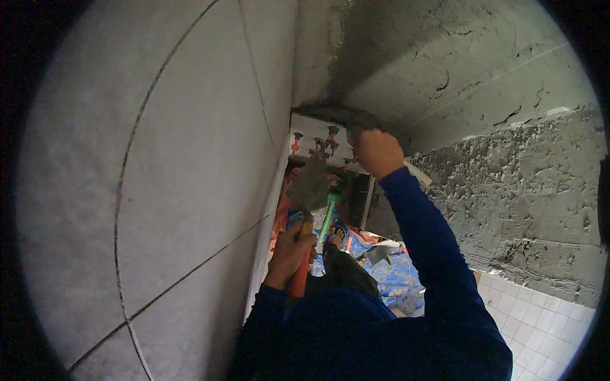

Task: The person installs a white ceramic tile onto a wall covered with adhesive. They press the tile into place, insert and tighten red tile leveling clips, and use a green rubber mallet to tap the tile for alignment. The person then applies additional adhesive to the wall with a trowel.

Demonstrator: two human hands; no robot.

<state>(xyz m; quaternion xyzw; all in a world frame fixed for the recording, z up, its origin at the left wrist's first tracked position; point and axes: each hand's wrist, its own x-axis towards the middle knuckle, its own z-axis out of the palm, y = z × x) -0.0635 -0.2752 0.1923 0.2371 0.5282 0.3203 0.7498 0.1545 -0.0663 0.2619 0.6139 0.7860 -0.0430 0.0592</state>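
My left hand (292, 254) is wrapped round the orange and yellow handle of a trowel (311, 181), whose grey blade points away from me. Farther off, my right hand (377, 152) is closed on a plastering trowel (343, 115) held at the mortar-coated wall (483, 76). A pale handle end sticks out behind the right wrist; most of this tool is hidden by the fingers. Just below its blade is the top of a pale tile (343, 151), with several red and black clips (332, 136) along it.
Large grey tiles with dark joints cover the left wall (197, 127). Rough mortar (534, 197) coats the lower right wall, above small white tiles (527, 317). Below lie a blue sheet (400, 279), a green long-handled tool (329, 216) and my foot (337, 237).
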